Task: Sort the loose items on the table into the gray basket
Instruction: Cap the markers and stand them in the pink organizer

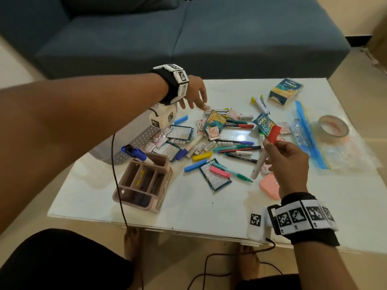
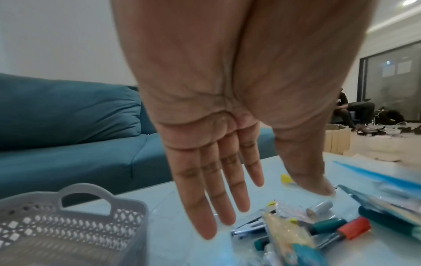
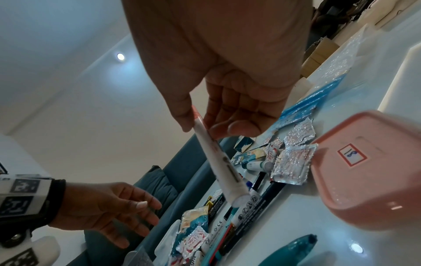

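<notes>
head view: right hand [image 1: 290,162] pinches a white marker with a red cap [image 1: 264,151] above the white table [image 1: 209,197]; left hand [image 1: 194,94], fingers spread, hovers beside the gray perforated plastic basket [image 2: 68,225].

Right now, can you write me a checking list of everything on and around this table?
Surface: white table, glossy.
Job's things: gray basket at the left edge; pens, packets and clips loose mid-table.
Clutter: pink organizer, tape roll, pink box, plastic bag.
Hands: left hand open above the pile; right hand holds a red-capped marker.
Cables: black cord crosses the table's near-left part.
Surroundings: blue sofa behind.
</notes>
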Motion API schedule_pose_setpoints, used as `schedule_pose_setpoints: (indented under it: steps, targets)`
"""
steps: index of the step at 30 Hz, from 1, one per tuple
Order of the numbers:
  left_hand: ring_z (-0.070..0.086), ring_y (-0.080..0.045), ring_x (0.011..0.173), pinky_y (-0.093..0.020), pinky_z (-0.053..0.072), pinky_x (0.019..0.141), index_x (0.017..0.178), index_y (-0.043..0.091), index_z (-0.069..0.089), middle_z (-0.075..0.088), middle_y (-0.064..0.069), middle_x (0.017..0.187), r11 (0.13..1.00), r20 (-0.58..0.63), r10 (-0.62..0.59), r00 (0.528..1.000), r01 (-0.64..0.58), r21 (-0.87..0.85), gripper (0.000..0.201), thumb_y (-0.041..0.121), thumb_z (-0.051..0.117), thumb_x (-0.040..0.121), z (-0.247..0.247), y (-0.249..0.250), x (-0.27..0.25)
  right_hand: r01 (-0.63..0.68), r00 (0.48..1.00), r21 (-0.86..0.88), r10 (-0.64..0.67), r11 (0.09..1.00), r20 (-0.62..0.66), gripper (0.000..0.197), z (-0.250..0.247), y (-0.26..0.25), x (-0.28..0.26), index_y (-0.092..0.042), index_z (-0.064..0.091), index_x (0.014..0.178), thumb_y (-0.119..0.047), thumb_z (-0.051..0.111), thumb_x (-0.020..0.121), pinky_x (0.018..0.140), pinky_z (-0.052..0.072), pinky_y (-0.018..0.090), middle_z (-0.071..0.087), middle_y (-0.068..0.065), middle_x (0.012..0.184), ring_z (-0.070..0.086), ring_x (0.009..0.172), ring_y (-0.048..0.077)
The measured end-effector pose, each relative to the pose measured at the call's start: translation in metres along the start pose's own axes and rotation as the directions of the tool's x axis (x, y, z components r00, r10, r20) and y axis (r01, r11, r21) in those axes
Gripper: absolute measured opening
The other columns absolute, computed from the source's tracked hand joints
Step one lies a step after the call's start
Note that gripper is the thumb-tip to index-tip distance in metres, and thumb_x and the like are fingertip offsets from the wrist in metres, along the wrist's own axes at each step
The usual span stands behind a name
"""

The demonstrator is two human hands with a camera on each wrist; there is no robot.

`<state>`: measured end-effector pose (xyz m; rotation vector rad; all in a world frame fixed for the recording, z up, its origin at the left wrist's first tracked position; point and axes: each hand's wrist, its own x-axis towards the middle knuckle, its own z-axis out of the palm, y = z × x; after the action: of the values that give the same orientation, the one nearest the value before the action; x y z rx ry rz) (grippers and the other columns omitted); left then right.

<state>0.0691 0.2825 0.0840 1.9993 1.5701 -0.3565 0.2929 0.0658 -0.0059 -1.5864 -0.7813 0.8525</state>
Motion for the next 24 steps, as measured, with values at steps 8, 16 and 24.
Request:
schedule_pose_setpoints:
  steps: [8, 16, 24]
  targets:
    - [0.068, -0.026, 0.060, -0.041, 0.062, 0.069, 0.091, -0.007, 0.073, 0.074, -0.014, 0.075, 0.969, 0.114, -0.087, 0.990, 0.058, 0.239, 0.032, 0.025, 0.073, 0.087, 0.048, -0.020, -0.002, 0.020, 1.000, -0.047, -0.019, 0.999, 0.019, 0.022, 0.019, 0.001, -0.003, -0.016, 0.073, 0.096, -0.033, 0.076, 0.082, 0.080, 0.060, 0.044, 0.073, 0.003, 0.088, 0.070, 0.083, 0.021]
    - [0.071, -0.033, 0.065, -0.037, 0.058, 0.052, 0.086, -0.002, 0.065, 0.071, -0.016, 0.072, 0.963, 0.215, -0.116, 0.970, 0.056, 0.264, 0.021, 0.018, 0.071, 0.089, 0.077, 0.008, 0.009, 0.030, 0.999, -0.056, -0.029, 0.998, 0.018, 0.031, 0.022, 0.009, 0.003, -0.025, 0.072, 0.088, -0.051, 0.072, 0.071, 0.081, 0.058, 0.049, 0.072, -0.001, 0.082, 0.070, 0.083, 0.022]
    - [0.071, -0.034, 0.062, -0.051, 0.061, 0.069, 0.087, -0.005, 0.067, 0.073, -0.021, 0.071, 0.988, 0.099, -0.138, 0.985, 0.130, 0.090, 0.034, 0.028, 0.072, 0.085, 0.040, 0.013, -0.028, 0.007, 1.000, -0.041, -0.006, 0.999, 0.010, 0.024, 0.025, 0.006, 0.005, -0.016, 0.073, 0.097, -0.033, 0.075, 0.081, 0.079, 0.059, 0.047, 0.072, 0.004, 0.084, 0.069, 0.079, 0.020]
